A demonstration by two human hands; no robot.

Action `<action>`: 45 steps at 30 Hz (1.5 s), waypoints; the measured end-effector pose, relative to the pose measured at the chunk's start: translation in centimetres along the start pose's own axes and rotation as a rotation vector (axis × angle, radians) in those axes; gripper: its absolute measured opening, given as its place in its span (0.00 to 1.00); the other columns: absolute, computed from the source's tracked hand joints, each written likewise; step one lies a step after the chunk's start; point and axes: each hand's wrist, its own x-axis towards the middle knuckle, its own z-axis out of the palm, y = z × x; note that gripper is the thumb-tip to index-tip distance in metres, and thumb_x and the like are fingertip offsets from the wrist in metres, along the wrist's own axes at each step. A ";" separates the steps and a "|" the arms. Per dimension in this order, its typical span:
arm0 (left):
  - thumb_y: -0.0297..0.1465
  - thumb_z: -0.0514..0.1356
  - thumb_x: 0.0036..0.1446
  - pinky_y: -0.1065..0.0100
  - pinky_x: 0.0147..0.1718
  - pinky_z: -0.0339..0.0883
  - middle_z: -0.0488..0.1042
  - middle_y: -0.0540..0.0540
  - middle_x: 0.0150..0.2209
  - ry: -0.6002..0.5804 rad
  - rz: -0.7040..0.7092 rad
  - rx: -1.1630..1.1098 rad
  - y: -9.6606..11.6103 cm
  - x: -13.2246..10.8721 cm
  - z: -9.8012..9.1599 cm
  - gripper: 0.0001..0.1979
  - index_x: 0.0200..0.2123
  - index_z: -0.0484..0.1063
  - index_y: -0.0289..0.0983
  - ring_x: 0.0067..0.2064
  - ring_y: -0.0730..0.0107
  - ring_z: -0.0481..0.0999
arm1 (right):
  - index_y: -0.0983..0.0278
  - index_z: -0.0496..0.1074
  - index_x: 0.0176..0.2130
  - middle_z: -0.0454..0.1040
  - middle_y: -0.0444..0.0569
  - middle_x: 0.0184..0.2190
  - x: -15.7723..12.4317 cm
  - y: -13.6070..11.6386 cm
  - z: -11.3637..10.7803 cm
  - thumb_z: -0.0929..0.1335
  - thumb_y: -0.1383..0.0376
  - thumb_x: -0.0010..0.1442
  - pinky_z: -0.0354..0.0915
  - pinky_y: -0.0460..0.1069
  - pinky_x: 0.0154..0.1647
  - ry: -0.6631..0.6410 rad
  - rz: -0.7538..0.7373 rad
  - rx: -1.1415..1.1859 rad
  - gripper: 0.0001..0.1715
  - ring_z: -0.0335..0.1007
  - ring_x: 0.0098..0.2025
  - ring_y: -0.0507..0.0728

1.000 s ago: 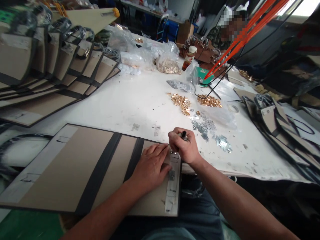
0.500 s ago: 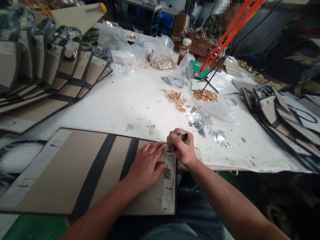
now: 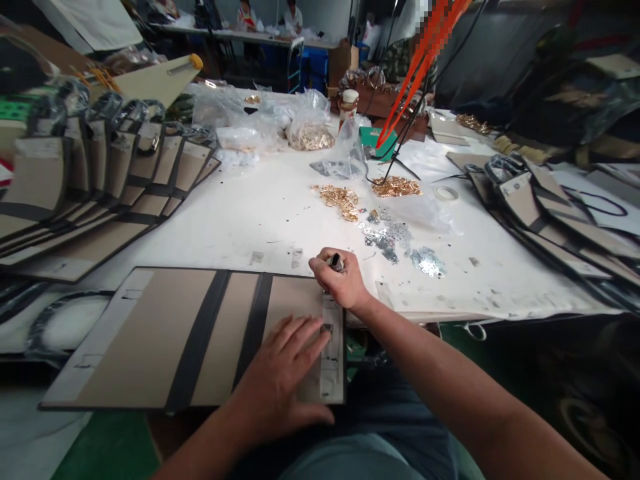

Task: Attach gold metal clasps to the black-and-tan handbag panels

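Fingers [image 3: 295, 337] of the left hand [image 3: 280, 380] lie spread, blurred and gripping nothing, above the right part of the board [image 3: 155, 347]; the thumb points out past the near edge. Half a second ago this hand lay farther up, right beside the other; now the two are clearly apart. Whether its fingertips press down, I cannot tell. One board lies open at the near side of the table [image 3: 240, 233], its near left corner, cut off before, now in view. Two dark bands [image 3: 197, 340] cross it, and one small metal plate [image 3: 327, 327] shows on its right paper strip [image 3: 330, 363]. At the far right corner the right hand [image 3: 340, 280] is clenched, as before, around one dark-ended tool [image 3: 336, 262]. Beyond lie two piles of loose plates [image 3: 428, 262], two heaps of gold-coloured pieces [image 3: 397, 187] and one tape roll [image 3: 447, 193]. Two stacks of similar boards [image 3: 523, 200] flank the table, left and right. Farther off stands one jar [image 3: 349, 107]. Two people [image 3: 293, 19] have come into view at the back.
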 end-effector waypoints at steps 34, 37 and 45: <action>0.46 0.68 0.55 0.45 0.77 0.35 0.56 0.41 0.76 -0.149 -0.079 0.096 0.8 0.3 0.7 0.48 0.74 0.57 0.39 0.76 0.47 0.55 | 0.60 0.65 0.26 0.63 0.39 0.19 -6.1 -0.2 -2.4 0.74 0.49 0.64 0.56 0.46 0.18 0.249 0.103 0.508 0.26 0.58 0.18 0.50; 0.46 0.68 0.55 0.44 0.76 0.37 0.58 0.40 0.75 -0.137 -0.072 0.106 0.7 0.3 0.9 0.46 0.73 0.59 0.39 0.75 0.46 0.56 | 0.60 0.64 0.26 0.62 0.39 0.19 -6.0 0.1 -2.2 0.74 0.48 0.63 0.55 0.46 0.18 0.266 0.112 0.489 0.27 0.57 0.18 0.50; 0.51 0.65 0.59 0.45 0.77 0.32 0.55 0.39 0.76 -0.151 -0.057 0.077 0.2 -0.1 1.3 0.44 0.73 0.59 0.38 0.77 0.48 0.52 | 0.60 0.59 0.24 0.54 0.36 0.18 -4.9 0.4 -1.7 0.71 0.49 0.63 0.49 0.45 0.17 0.394 0.160 0.691 0.26 0.48 0.16 0.48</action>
